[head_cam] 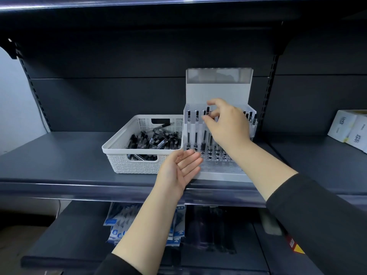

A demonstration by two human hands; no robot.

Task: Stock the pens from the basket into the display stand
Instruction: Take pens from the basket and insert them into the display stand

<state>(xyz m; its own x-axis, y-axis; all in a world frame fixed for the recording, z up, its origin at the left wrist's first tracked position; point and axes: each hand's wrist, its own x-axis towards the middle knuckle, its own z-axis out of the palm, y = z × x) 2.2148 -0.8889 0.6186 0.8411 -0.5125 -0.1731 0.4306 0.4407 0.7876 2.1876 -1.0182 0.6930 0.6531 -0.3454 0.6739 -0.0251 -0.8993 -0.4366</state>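
Pens (156, 140) — slim, in perforated basket (119, 143).

Two bare forearms are seen, each emerging from a long black fabric sleeve (317, 215) pushed back from the wrist; no jewellery is worn.

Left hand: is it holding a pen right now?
No, the left hand is open, palm up and holding nothing, at the front left of the display stand, next to the basket.

left hand (179, 169): palm up, fingers straight | right hand (228, 124): raised, fingers curled, pinching
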